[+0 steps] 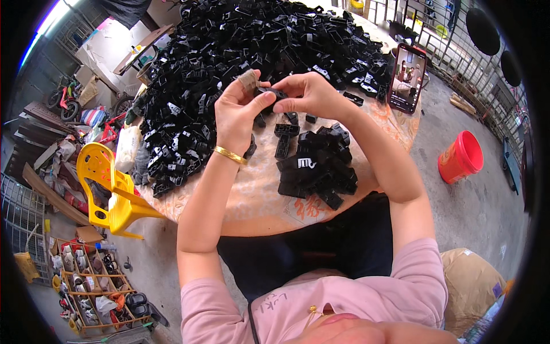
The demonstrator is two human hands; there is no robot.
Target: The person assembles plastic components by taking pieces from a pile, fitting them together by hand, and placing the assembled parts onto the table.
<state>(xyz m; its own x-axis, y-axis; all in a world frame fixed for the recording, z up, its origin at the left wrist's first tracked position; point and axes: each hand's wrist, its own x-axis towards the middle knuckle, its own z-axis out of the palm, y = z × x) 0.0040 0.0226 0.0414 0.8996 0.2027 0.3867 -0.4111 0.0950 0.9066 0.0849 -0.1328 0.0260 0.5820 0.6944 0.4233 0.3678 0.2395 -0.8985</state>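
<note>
Both my hands meet over the table, closed on one small black plastic part [270, 93]. My left hand [240, 112], with tan tape round a finger and a gold bangle at the wrist, pinches its left side. From the right, the thumb and fingers of my right hand [309, 96] grip the same part, and they hide much of it. Behind them a large heap of black plastic parts [229, 46] covers the far side of the table. A smaller pile of black parts [318, 166] lies nearer me, with a few loose pieces [285, 137] at its left.
The table [252, 200] has a patterned orange cover. At its right edge a phone [407, 78] stands upright with a lit screen. A red bucket [460, 156] is on the floor to the right. Leftward are a yellow plastic chair [123, 209] and a shoe rack [94, 292].
</note>
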